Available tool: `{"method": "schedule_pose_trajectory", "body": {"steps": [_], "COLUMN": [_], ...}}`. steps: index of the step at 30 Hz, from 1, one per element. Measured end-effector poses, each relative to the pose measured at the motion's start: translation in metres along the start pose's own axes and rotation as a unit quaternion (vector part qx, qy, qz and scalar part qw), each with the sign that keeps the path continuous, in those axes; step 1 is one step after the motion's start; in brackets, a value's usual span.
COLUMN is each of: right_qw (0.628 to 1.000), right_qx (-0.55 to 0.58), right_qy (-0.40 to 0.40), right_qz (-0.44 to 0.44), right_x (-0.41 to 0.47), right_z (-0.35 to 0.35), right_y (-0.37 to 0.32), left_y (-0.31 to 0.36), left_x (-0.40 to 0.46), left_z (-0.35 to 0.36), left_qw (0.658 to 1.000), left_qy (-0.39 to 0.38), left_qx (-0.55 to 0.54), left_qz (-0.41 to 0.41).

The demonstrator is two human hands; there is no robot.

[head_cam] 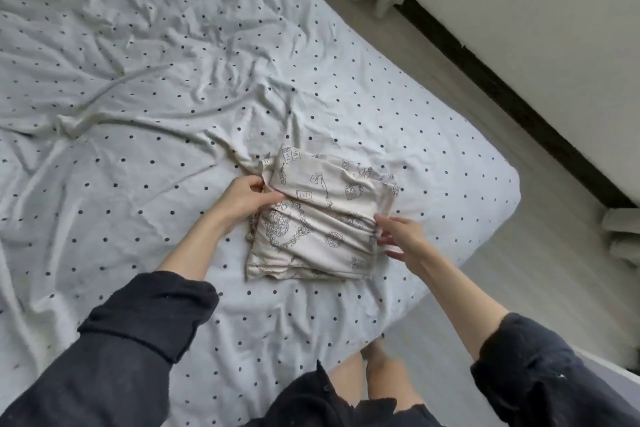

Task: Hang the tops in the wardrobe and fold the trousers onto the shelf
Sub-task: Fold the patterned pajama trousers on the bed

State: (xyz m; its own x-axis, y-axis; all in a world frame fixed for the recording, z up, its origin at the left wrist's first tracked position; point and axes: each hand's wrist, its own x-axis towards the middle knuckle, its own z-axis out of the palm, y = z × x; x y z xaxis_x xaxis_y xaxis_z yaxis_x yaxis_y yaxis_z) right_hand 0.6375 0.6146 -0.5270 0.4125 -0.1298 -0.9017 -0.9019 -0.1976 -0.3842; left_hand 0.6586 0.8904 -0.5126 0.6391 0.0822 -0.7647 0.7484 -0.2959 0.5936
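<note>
While I look down through the head camera, the folded trousers (317, 218) lie on the bed (138, 80), near its right-hand corner and just in front of me. They are cream cloth printed with dark line drawings, folded into a rough square packet, with layered edges showing along the near side and a drawstring end poking out at the left edge.

My left hand (247, 196) sits at the packet's upper left edge. Its fingers are curled and the thumb lies over the top layer, so it pinches the cloth there. My right hand (398, 236) is at the packet's right edge. Its fingertips (379, 220) touch the bunched cloth, with the lower fingers spread and fairly straight below; I cannot tell whether any of them actually nip the fabric, so I take it as a touch rather than a hold.

Both forearms are bare, with the dark sleeves (149, 315) pushed up toward the elbows. Bare legs show at the bottom of the view, standing against the bed's edge.

A pale sheet with small dark dots covers the bed, heavily creased, with long wrinkles running toward the trousers. To the right of the bed is a light floor (519, 288), then a dark strip along the base of a white wall or panel (536, 28). Pale furniture legs stand at the top of the view, too blurred to name.
</note>
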Motion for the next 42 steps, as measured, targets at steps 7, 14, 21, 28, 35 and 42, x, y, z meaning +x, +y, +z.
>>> {"method": "schedule_pose_trajectory", "body": {"steps": [7,14,21,28,35,42], "right_qw": [0.994,0.963,0.917,0.844,0.707,0.562], "right_qx": [0.004,0.025,0.129,0.199,0.279,0.316], "right_qy": [0.035,0.157,0.292,0.451,0.626,0.748], "right_qz": [-0.106,-0.216,-0.241,-0.209,-0.173,-0.160], "right_x": [-0.021,-0.086,-0.194,-0.307,-0.437,-0.568], "right_z": [-0.004,-0.083,-0.216,-0.320,-0.401,-0.475], "right_y": [0.000,-0.006,0.093,0.246,0.376,0.443], "left_y": [0.018,0.072,0.122,0.142,0.159,0.191], "left_x": [-0.016,-0.062,-0.149,-0.270,-0.418,-0.567], "left_z": [-0.002,0.055,0.201,0.365,0.524,0.657], "left_qw": [0.999,0.994,0.971,0.905,0.789,0.667], "left_qy": [-0.033,-0.066,-0.176,-0.335,-0.493,-0.594], "left_qx": [-0.030,-0.067,-0.011,0.088,0.174,0.177], "left_qz": [-0.018,0.056,0.162,0.248,0.323,0.413]}}
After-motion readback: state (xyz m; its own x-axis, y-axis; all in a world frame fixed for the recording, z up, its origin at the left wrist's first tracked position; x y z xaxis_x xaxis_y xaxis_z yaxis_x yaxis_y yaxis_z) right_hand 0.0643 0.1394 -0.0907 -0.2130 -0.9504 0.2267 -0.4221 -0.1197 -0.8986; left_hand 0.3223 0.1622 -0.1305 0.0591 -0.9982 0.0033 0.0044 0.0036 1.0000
